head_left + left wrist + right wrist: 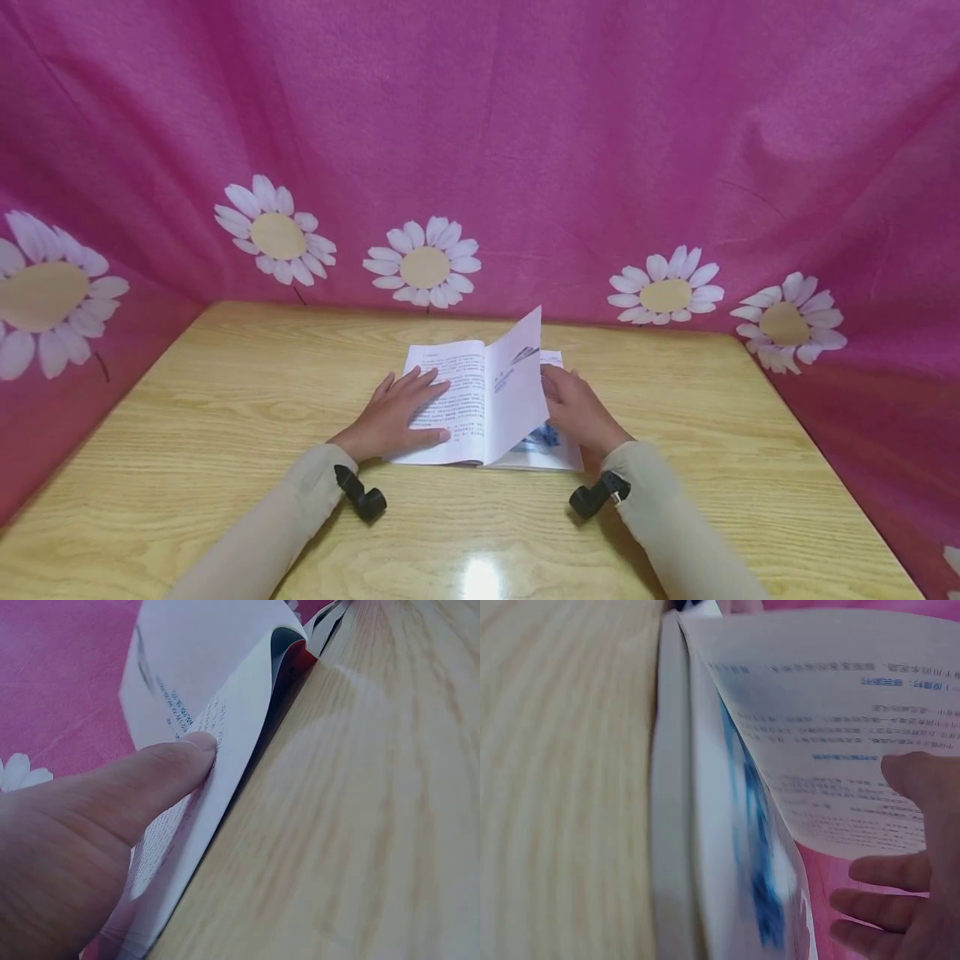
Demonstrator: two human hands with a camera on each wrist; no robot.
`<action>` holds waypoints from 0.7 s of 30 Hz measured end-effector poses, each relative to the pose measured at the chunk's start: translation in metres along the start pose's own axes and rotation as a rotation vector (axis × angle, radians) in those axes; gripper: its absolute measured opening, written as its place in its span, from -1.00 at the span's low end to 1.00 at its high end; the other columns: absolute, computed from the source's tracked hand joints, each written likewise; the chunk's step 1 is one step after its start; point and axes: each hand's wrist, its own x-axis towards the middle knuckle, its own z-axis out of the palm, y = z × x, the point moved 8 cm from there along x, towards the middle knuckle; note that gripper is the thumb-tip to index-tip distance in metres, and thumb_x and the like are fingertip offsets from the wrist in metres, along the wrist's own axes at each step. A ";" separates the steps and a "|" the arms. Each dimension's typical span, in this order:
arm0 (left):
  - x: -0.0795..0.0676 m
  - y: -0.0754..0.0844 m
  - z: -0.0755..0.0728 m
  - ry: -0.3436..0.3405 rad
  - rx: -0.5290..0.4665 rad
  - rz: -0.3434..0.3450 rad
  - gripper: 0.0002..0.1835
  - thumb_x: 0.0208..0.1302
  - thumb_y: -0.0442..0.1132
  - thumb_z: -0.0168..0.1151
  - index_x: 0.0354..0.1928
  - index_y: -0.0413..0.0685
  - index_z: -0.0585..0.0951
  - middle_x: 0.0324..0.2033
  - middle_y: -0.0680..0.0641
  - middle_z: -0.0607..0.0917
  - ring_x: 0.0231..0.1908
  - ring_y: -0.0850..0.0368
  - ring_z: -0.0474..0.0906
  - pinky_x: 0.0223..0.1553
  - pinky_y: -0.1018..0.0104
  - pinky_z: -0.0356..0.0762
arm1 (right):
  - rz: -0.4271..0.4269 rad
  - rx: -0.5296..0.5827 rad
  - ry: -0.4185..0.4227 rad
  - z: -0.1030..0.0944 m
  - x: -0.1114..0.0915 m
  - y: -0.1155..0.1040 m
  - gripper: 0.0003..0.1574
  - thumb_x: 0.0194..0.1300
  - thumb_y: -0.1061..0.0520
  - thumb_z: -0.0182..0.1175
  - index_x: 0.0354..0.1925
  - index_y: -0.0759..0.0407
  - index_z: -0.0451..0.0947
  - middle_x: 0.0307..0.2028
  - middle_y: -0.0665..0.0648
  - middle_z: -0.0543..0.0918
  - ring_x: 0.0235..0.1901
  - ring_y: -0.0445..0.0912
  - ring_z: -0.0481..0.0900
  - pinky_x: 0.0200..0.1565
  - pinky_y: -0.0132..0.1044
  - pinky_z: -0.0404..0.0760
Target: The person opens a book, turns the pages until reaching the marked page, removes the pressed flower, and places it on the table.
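On the pale wood-grain counter (247,417), the spread left hand (397,412) seemingly steadied an open white-paged book (459,358) while the right hand (585,410), fingers (891,871) parted, touched its raised leaf (519,408).

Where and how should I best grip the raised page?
Probably pinch the raised page by its free outer edge, coming from the right: its inner edge is bound, while the outer one stands clear of the pages beneath.

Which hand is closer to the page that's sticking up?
Right. The right hand is at the raised page, by its outer edge and partly behind it. The left hand is farther off, resting on the left page.
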 end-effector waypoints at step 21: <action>0.003 -0.001 -0.005 0.046 -0.136 -0.046 -0.42 0.50 0.20 -0.34 0.42 0.21 0.32 0.46 0.03 0.17 0.47 -0.02 -0.08 0.41 -0.15 -0.36 | -0.124 -0.216 -0.149 0.044 -0.014 -0.028 -0.13 0.34 -0.41 -0.05 0.41 0.02 0.23 0.42 0.20 0.21 0.44 0.05 0.05 0.39 0.24 -0.28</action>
